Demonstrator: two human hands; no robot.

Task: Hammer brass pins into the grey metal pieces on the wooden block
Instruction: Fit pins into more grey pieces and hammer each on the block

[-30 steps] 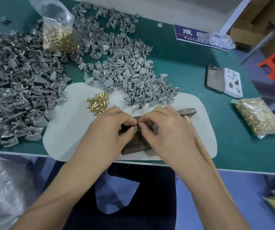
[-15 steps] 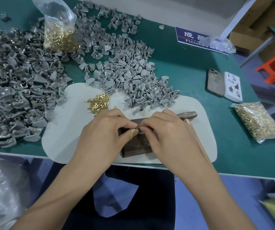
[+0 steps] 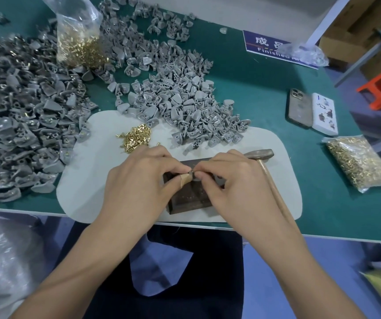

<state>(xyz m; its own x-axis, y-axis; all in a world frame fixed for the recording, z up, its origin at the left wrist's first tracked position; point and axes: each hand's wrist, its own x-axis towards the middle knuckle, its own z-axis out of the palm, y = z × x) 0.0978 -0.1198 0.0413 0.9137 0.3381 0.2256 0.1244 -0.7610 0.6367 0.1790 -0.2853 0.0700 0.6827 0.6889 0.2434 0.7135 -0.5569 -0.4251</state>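
Two hands, left hand [image 3: 138, 180] and right hand [image 3: 233, 183], pinch one grey metal piece [image 3: 193, 173] on one wooden block [image 3: 189, 199]; one hammer [image 3: 267, 171], two pin bags [image 3: 79, 40].

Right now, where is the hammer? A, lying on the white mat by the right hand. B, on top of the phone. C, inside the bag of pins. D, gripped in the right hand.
A: the hammer lies on the white mat beside the right hand, its handle running back under the wrist, while both hands pinch a small piece over the block.
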